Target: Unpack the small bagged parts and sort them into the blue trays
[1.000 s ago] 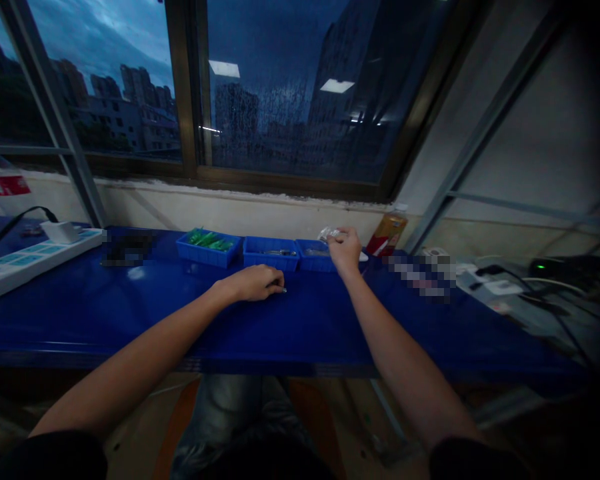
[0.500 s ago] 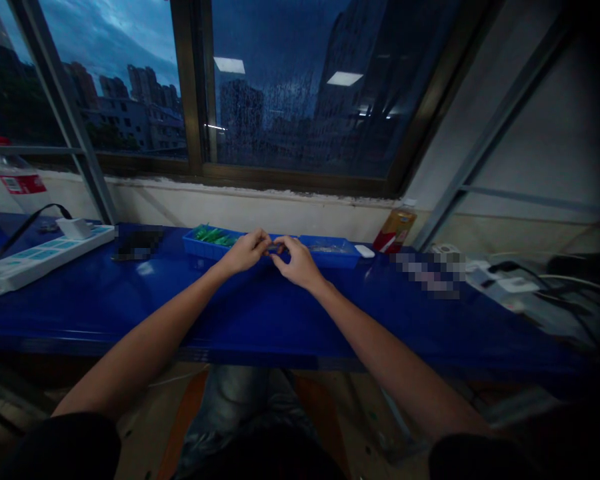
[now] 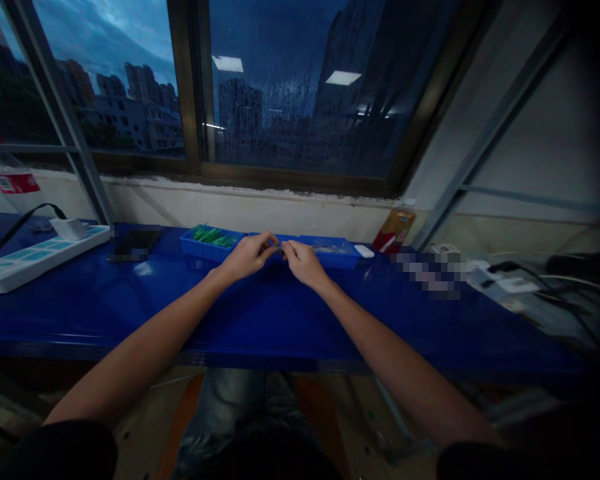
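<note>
Near the middle of the blue table (image 3: 280,313), my left hand (image 3: 249,257) and my right hand (image 3: 303,263) meet fingertip to fingertip. Both are closed in a pinch around something too small to make out. Left of my hands, a blue bin (image 3: 205,249) holds green pieces (image 3: 214,236). Another blue bin (image 3: 343,259), with small thin items inside, stands just beyond and right of my right hand. Between the two, part of the row of bins is hidden behind my fingers.
A white power strip (image 3: 45,259) with a plug and black cable lies at the left, near a bottle (image 3: 17,183). A dark object (image 3: 134,245) lies beside it. At the right are a white item (image 3: 364,251), an amber bottle (image 3: 396,228) and cables.
My left hand has shifted slightly right and my right hand's fingers have closed in, so the fingertips are closer together. The view has moved a little.
</note>
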`<state>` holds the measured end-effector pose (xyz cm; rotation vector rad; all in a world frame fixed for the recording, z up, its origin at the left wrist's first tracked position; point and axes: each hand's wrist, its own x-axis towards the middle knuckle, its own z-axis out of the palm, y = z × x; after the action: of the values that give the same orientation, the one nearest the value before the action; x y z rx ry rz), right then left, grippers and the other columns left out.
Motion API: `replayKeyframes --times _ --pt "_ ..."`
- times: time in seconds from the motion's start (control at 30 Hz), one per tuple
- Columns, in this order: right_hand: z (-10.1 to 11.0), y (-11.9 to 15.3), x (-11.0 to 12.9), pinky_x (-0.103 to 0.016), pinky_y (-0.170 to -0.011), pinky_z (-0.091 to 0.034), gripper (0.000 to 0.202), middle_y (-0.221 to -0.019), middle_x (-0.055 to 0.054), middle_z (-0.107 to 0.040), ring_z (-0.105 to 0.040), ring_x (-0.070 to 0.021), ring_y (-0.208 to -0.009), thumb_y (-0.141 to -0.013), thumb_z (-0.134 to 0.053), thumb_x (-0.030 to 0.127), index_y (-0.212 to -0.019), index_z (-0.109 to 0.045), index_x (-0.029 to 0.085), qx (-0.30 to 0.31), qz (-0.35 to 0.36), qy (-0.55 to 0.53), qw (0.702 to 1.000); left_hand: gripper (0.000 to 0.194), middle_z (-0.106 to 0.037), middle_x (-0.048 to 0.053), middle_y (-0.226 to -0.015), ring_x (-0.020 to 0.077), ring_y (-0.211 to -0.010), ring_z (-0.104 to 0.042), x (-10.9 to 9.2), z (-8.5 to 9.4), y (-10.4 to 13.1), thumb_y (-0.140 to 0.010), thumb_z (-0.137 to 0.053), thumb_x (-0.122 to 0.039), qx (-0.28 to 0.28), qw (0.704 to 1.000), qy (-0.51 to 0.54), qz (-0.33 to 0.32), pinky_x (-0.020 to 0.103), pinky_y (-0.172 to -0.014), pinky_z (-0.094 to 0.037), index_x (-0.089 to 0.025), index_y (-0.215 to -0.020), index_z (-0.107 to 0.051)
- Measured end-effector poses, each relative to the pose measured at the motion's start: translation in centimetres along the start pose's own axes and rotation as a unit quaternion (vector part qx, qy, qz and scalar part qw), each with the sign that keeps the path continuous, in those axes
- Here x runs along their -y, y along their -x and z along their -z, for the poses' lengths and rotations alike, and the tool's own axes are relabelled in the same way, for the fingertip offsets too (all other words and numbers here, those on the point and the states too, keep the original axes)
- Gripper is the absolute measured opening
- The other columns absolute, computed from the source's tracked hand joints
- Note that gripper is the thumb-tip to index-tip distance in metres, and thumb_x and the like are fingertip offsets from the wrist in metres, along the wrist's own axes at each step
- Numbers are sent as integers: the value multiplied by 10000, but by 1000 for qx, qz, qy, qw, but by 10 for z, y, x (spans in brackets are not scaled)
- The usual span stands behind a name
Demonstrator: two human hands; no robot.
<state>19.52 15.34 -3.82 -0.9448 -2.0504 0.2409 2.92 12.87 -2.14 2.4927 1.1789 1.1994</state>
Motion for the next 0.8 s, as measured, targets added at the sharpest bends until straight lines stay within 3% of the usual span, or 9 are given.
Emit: replayKeyframes --times 0.1,0.17,0.33,0.47,0.53,0.73,0.8 --pt "-1 2 1 -241 -582 -377 206 -649 14 -535 -484 -115 -570 -815 -448 365 -888 -534 192 -4 2 -39 999 227 -610 35 -696 132 -612 -538 -1 0 0 -849 -405 -281 -11 999 -47 24 232 -593 -374 -140 -877 -581" --pt "-1 4 2 -239 -591 -391 252 -684 14 -536 -492 -116 -592 -766 -524 323 -980 -507 192 -10 17 -47 999 280 -604 36 -665 135 -592 -535 -1 0 0 -863 -373 -308 -6 997 -60 37 230 -572 -357 -137 -818 -590" --pt "1 4 5 -250 -636 -400 121 -709 -9 -536 -508 -132 -670 -787 -485 267 -854 -552 192 -15 56 -1 998 344 -590 34 -621 135 -564 -532 -1 -2 0 -877 -331 -335 2 997 -60 54 232 -555 -348 -141 -744 -583" --pt "4 2 6 -258 -650 -387 215 -710 -23 -554 -513 -137 -682 -840 -404 293 -737 -558 183 -20 48 16 999 254 -615 29 -712 130 -607 -546 -1 -3 2 -838 -427 -312 -12 1000 -13 20 226 -585 -385 -143 -986 -544" --pt "4 1 5 -258 -640 -379 278 -681 -23 -551 -508 -136 -666 -857 -370 311 -685 -545 181 -17 37 18 999 243 -619 33 -743 130 -637 -555 0 -4 2 -821 -457 -280 -17 1000 -6 -2 225 -605 -397 -146 -1009 -533" --pt "1 2 3 -244 -613 -396 219 -705 3 -542 -497 -115 -615 -795 -493 329 -950 -532 179 -20 23 -35 999 229 -620 37 -694 133 -599 -549 -2 -2 1 -858 -394 -271 -18 997 -71 19 230 -585 -377 -139 -886 -579" --pt "1 3 4 -248 -623 -400 197 -704 2 -535 -499 -119 -631 -775 -518 290 -937 -539 179 -19 34 -23 999 258 -625 44 -699 137 -605 -556 -2 -2 1 -868 -374 -283 -10 996 -90 25 233 -587 -372 -138 -845 -585"
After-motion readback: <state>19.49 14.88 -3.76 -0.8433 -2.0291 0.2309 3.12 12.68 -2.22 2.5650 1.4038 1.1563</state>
